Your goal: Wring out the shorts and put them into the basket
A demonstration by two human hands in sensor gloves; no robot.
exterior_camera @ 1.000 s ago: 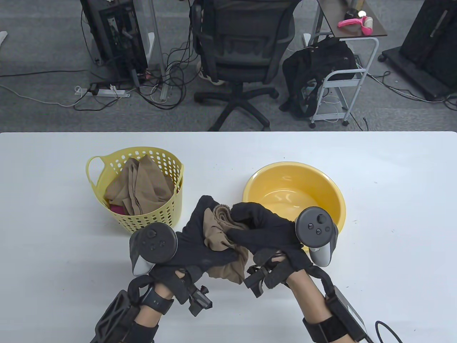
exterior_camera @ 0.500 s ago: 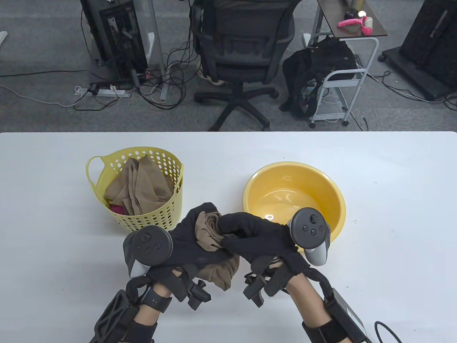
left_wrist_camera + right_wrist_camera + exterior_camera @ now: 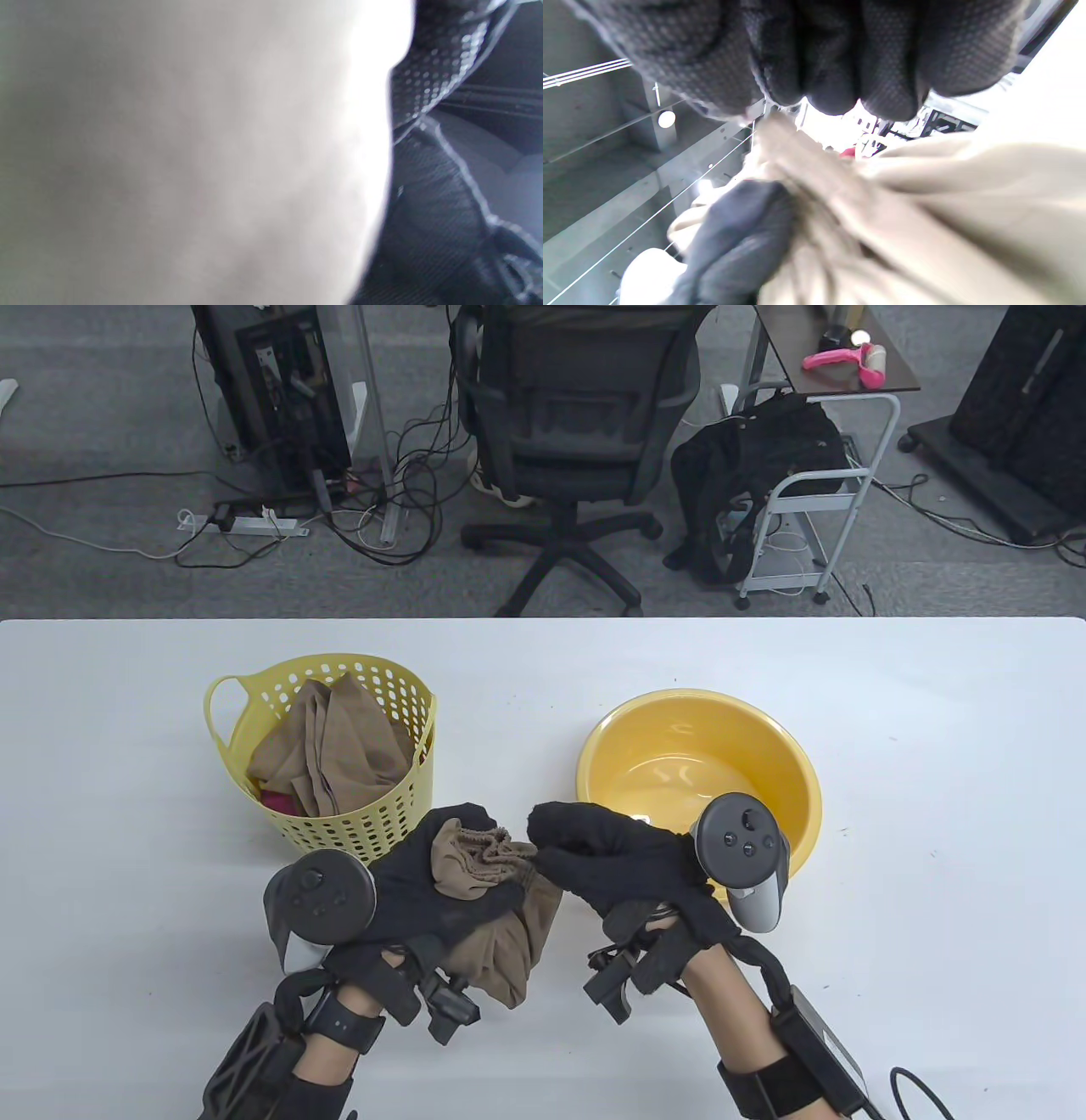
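The tan shorts (image 3: 492, 908) are bunched in my left hand (image 3: 416, 882), just in front of the yellow perforated basket (image 3: 399, 814). A fold hangs down below the palm toward the table. My right hand (image 3: 594, 848) is beside it, fingers curled, pinching the gathered waistband edge where it sticks out to the right. In the right wrist view my curled fingers (image 3: 840, 51) sit at the top with the shorts (image 3: 925, 203) right below, and a left-hand finger (image 3: 734, 245) presses into the cloth. The left wrist view is a pale blur with dark glove (image 3: 432, 212) at its right.
The basket holds other tan clothing (image 3: 339, 755) and something pink (image 3: 276, 802). A yellow bowl (image 3: 797, 763) stands to the right of my hands, with a little water in its bottom. Beyond the table's far edge stand an office chair (image 3: 577, 415) and a cart.
Both hands have shifted left toward the basket, the left hand more. The shorts are now drawn out between the hands, mostly in the left.
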